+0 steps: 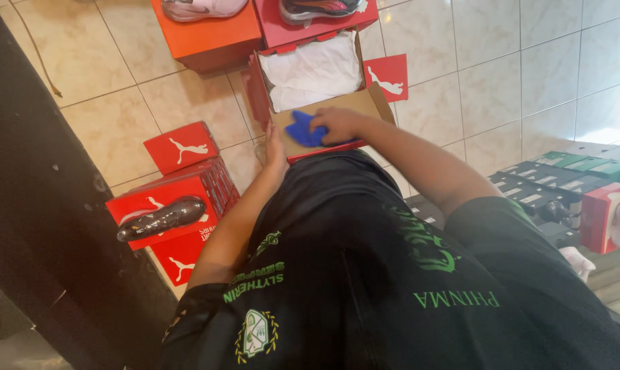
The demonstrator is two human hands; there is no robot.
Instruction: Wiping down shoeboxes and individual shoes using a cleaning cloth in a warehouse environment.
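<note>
An open red shoe box (256, 90) lined with white tissue paper (313, 71) rests on the tiled floor in front of me. Its cardboard lid flap (351, 104) folds toward me. My right hand (337, 124) presses a blue cloth (303, 130) onto that brown flap. My left hand (276, 149) lies flat against the box's near left edge, fingers together. Both forearms reach out over my black shirt.
A red box (187, 212) with a dark shoe (160, 218) on top stands at the left. An orange box (207, 38) and another red box (310, 24), each bearing a shoe, sit behind. Stacked dark and green boxes (570, 178) fill the right. A black post (43, 199) runs along the left.
</note>
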